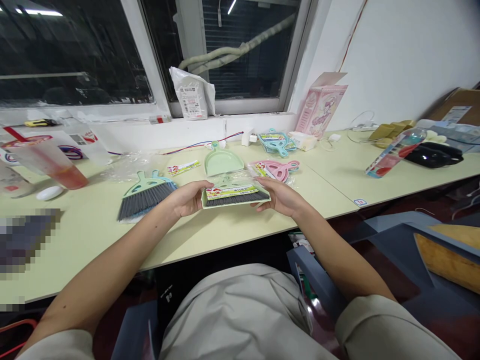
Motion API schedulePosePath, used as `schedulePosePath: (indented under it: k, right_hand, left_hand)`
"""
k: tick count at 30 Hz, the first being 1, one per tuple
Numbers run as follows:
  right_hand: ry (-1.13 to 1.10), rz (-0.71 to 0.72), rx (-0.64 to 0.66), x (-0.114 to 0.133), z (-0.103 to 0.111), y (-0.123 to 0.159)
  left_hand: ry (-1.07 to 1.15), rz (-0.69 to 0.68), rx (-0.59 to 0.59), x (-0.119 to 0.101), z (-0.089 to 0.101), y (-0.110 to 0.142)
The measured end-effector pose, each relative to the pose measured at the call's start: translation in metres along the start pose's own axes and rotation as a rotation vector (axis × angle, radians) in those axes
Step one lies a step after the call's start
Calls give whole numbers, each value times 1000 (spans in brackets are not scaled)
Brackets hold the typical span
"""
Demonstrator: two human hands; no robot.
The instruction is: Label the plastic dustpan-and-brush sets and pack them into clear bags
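Note:
Between my two hands is a wrapped green dustpan and brush set (236,194) with a printed label and dark bristles, held just above the table. My left hand (190,198) grips its left end, thumb on top. At the other end, my right hand (279,196) has its fingers round the edge. Beyond the set lies an unwrapped green dustpan (223,162). Left of my left hand, a green hand brush (147,196) with grey bristles rests against a blue one. A pink wrapped set (277,170) and blue wrapped sets (277,143) lie to the right.
A loose label (183,168) and crumpled clear plastic (131,167) lie on the table (210,240). A drink cup (48,160) stands at the left. To the right are a pink box (322,107), a bottle (395,152) and a black case (435,155). A chair arm (315,280) is close to my right.

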State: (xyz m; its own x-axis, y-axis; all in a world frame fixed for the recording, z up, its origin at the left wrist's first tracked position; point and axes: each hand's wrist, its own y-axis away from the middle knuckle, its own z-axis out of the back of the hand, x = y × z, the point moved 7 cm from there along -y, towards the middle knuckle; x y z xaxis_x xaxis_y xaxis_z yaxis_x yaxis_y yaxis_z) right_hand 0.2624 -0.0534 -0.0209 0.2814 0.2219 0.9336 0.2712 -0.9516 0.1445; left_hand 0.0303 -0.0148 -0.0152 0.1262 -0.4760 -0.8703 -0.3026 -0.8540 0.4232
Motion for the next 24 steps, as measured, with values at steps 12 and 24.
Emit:
schedulePosePath:
  k: [12,24]
  right_hand:
    - [-123,45,-128,-19,-12,-14]
    - [-89,103,139,-13,-20,2]
  left_hand:
    - [-134,-77,129,-10,6,-6]
    - [-101,-158,118,-7,4,-11]
